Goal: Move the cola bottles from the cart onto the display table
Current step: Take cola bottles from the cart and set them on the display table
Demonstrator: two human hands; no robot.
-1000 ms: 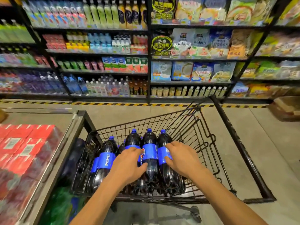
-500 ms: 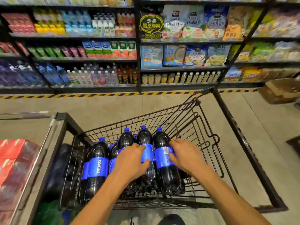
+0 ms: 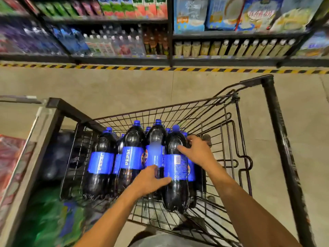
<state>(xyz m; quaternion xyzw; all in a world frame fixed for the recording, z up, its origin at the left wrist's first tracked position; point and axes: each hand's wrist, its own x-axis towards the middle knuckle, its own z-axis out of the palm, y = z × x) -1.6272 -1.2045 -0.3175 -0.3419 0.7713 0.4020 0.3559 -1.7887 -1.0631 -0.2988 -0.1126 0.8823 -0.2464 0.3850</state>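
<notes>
Several dark cola bottles with blue caps and blue labels stand packed in the left half of the black wire cart (image 3: 179,105). The rightmost cola bottle (image 3: 176,186) sits nearest me and slightly apart from the row. My right hand (image 3: 198,151) wraps over its shoulder from the right. My left hand (image 3: 151,180) presses against its lower left side, thumb across the neighbouring bottle (image 3: 155,139). Two more bottles (image 3: 132,157) (image 3: 101,163) stand to the left. The grey display table (image 3: 38,138) borders the cart on the left.
Red shrink-wrapped packs (image 3: 10,157) lie on the table. Green packs (image 3: 48,220) sit under the table's edge. The cart's thick black handle bar (image 3: 279,139) runs down the right. Stocked shelves (image 3: 169,57) line the far side of the concrete aisle, behind yellow-black floor tape.
My view has dropped and closed in on the cart. My right hand moved up to the rightmost bottle's shoulder, my left hand slid right and down onto the same bottle, which now stands nearer me.
</notes>
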